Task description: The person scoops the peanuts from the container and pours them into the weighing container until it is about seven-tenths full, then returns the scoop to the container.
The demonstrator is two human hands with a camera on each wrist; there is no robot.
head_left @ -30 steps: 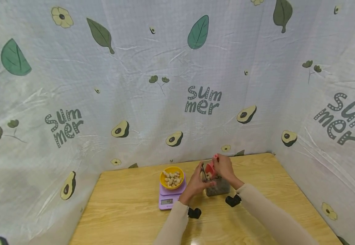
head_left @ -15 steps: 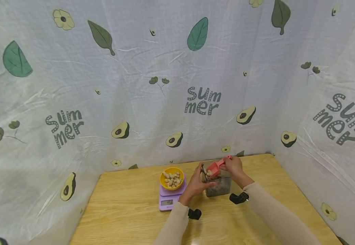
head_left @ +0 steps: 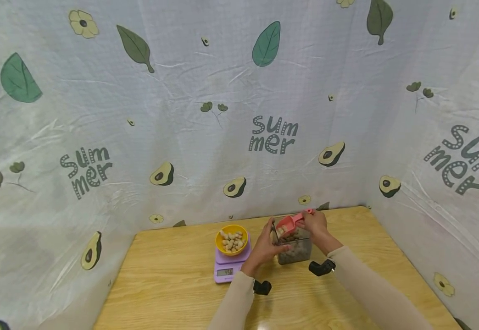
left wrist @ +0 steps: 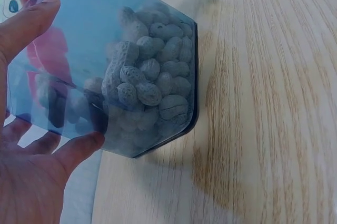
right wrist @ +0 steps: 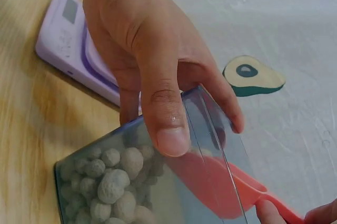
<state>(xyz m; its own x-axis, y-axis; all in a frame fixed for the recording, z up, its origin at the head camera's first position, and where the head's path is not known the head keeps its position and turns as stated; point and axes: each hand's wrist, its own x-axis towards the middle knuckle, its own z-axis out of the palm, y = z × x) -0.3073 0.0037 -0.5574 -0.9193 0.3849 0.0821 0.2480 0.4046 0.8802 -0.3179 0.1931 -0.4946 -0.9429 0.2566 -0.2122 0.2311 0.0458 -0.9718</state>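
Note:
My left hand (head_left: 264,245) grips the near-left wall of a clear plastic container (head_left: 295,253), with the thumb and fingers on either side of the wall. Peanuts (left wrist: 142,76) fill its lower part. By its handle, my right hand (head_left: 317,224) holds a pink-red scoop (head_left: 287,223), whose bowl is inside the container's mouth against the left wall. A few peanuts lie in the scoop. In the right wrist view, the scoop (right wrist: 216,187) shows through the clear wall, and only fingertips of the right hand appear at the handle.
Left of the container, a yellow bowl (head_left: 231,253) of peanuts stands on a purple kitchen scale (head_left: 221,266) with a lit display, apparently reading 456. A wooden table (head_left: 165,275) carries everything. Patterned white sheeting (head_left: 198,160) rises close behind the container.
My right hand has moved right, and the scoop has gone from steeply dipped to lying slanted at the container's mouth with peanuts in it. The left hand keeps its place on the container.

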